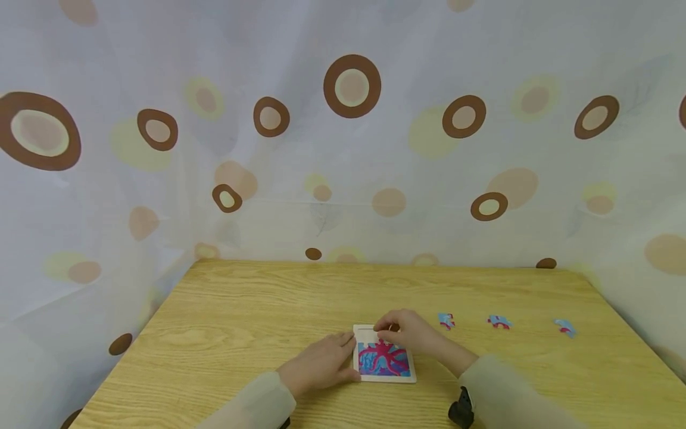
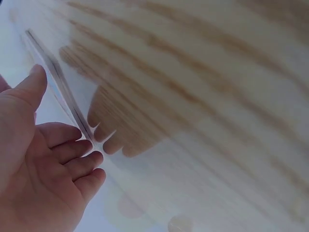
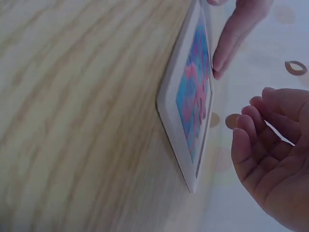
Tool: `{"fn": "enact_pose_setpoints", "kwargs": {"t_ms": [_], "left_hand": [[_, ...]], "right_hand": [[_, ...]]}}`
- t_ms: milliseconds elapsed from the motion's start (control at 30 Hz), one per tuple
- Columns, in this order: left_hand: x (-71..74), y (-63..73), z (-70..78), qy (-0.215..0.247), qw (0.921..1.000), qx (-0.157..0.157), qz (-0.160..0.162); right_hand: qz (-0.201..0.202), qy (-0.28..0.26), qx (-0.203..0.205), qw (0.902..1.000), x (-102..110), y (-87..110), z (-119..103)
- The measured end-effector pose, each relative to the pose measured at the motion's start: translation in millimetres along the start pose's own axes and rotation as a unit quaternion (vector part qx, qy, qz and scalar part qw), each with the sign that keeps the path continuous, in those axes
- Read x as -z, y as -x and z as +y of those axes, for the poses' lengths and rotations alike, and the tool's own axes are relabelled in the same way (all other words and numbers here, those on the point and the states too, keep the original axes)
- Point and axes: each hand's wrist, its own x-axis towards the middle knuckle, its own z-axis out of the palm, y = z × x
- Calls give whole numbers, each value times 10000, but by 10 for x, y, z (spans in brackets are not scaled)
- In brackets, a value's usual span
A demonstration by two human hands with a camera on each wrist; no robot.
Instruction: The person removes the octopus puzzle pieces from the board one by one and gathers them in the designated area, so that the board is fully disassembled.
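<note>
A small jigsaw puzzle (image 1: pixel 383 360) with a pink octopus on blue lies in a white frame (image 1: pixel 386 379); the band along its far side looks white and bare. At its left edge rests my left hand (image 1: pixel 326 364), fingers extended along the frame; the left wrist view shows its fingertips (image 2: pixel 96 158) touching the frame's side. My right hand (image 1: pixel 409 331) bends over the far part of the puzzle, thumb and fingers loosely curved. No piece shows between its fingers (image 3: pixel 241 147) in the right wrist view, though their tips partly cover the puzzle from above.
On the wooden table (image 1: pixel 241 316), three loose jigsaw pieces lie to the right: a near one (image 1: pixel 446 321), a middle one (image 1: pixel 499 322) and a far-right one (image 1: pixel 565 327). A white curtain with brown rings (image 1: pixel 402 161) hangs behind and at the sides.
</note>
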Motion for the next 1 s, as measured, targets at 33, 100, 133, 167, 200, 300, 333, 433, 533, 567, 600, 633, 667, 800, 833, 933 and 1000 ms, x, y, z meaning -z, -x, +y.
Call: {"fn": "enact_pose_setpoints", "kwargs": {"t_ms": [33, 100, 133, 167, 200, 300, 333, 433, 533, 567, 600, 633, 667, 800, 833, 933, 1000], "left_hand": [[-1, -6, -4, 1, 10000, 9, 29], [-15, -27, -21, -11, 10000, -11, 96], [-43, -45, -44, -86, 9998, -68, 177], [-49, -59, -50, -125, 9997, -69, 205], [-52, -69, -53, -133, 9997, -53, 208], [-63, -100, -56, -205, 9997, 24, 143], [-60, -106, -52, -244, 9996, 57, 105], [-28, -103, -21, -241, 9995, 174, -51], [-10, -99, -7, -265, 9994, 204, -78], [-2, -97, -6, -273, 9994, 206, -77], [3, -96, -4, -283, 9994, 203, -81], [9, -96, -3, -281, 9994, 199, -86], [13, -96, -2, -289, 9994, 193, -91], [21, -103, -1, -366, 9991, 170, -119], [22, -105, 0, -391, 9990, 169, -126], [27, -112, 4, -434, 9989, 153, -121], [28, -117, 5, -419, 9990, 137, -115]], "right_hand": [[-62, 21, -36, 10000, -34, -7, -5], [-181, 106, -2, 9998, -86, -12, -19], [-239, 135, 41, 9996, -105, -11, -23], [-276, 165, 86, 9994, -119, -9, -27], [-294, 200, 134, 9993, -133, -7, -28], [-353, 240, 233, 9988, -166, -3, -19], [-383, 248, 237, 9987, -177, -4, -11], [-457, 273, 209, 9984, -208, -2, 9], [-469, 401, 234, 9978, -223, -2, 13], [-459, 434, 232, 9977, -226, -1, 10], [-456, 475, 219, 9976, -227, 0, 5], [-456, 514, 209, 9974, -229, 1, 0], [-457, 556, 206, 9972, -232, 1, -4], [-476, 555, 160, 9972, -237, 1, -21], [-470, 503, 148, 9975, -239, -1, -23], [-413, 265, 92, 9988, -239, -8, -31], [-363, 115, 7, 9993, -241, -14, -35]]}}
